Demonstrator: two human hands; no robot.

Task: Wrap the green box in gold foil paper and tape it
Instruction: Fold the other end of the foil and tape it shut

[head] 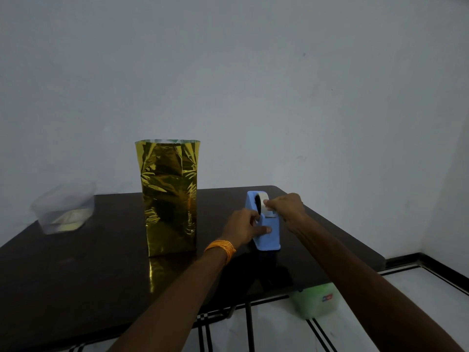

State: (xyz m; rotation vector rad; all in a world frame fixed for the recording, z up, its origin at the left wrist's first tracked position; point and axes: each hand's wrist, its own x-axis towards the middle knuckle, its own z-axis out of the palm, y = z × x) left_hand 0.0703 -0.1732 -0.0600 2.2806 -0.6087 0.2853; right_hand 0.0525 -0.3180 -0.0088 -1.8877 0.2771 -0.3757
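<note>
Gold foil paper [169, 199] stands upright centre-left, green box hidden inside, top open, untaped I judge. My left hand [245, 226] grips the tape dispenser [269, 240] -- right hand [286, 208] pinches the tape [264, 199].

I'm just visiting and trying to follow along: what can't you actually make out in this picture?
- Green box: head view, gold foil covers its sides.
- Loose end of the tape: right hand pinches over it at the blue tape dispenser, held by the left hand.
- Clear tub contents: dim, blurred.
- Green container under the table: top hidden by the table edge; label too small.
</note>
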